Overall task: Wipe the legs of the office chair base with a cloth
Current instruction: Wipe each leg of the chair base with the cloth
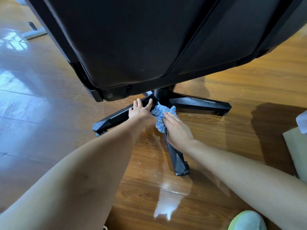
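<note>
A black office chair base point(199, 103) stands on the wooden floor under a big dark seat point(141, 44). Three legs show: one to the left point(109, 121), one to the right, one toward me point(177, 156). My left hand point(141, 111) grips the left leg near the hub, fingers curled over its top. My right hand point(177, 130) presses a blue-and-white striped cloth point(162, 114) onto the near leg close to the hub, fingers fairly straight. The other legs are hidden behind the seat.
Glossy wooden floor point(49, 97) all around. A grey metal desk foot point(34, 33) lies at the far left. A cardboard piece point(297, 146) with a pale object sits at the right edge. A light green and white slipper point(247, 221) shows at the bottom right.
</note>
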